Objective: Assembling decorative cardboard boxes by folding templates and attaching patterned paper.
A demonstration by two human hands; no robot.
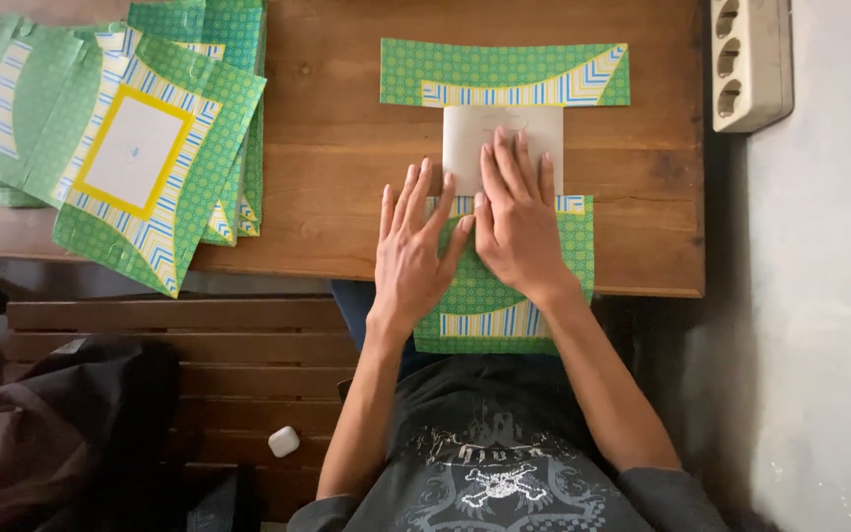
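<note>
A green patterned paper sheet (504, 74) with blue-yellow striped bands lies on the wooden table (337, 158), partly folded so its white inner side (470, 133) shows in the middle. Its near flap (490, 320) hangs over the table's front edge. My left hand (414, 251) lies flat on the folded near part, fingers spread. Beside it, touching at the thumbs, my right hand (516, 212) presses flat across the white middle and the fold. Neither hand grips anything.
A fanned stack of similar green sheets (120, 138) covers the table's left end. A white power strip (749, 61) sits at the right edge. Below are a slatted wooden bench (179, 345), a small white case (284, 440) and a dark bag (41, 433).
</note>
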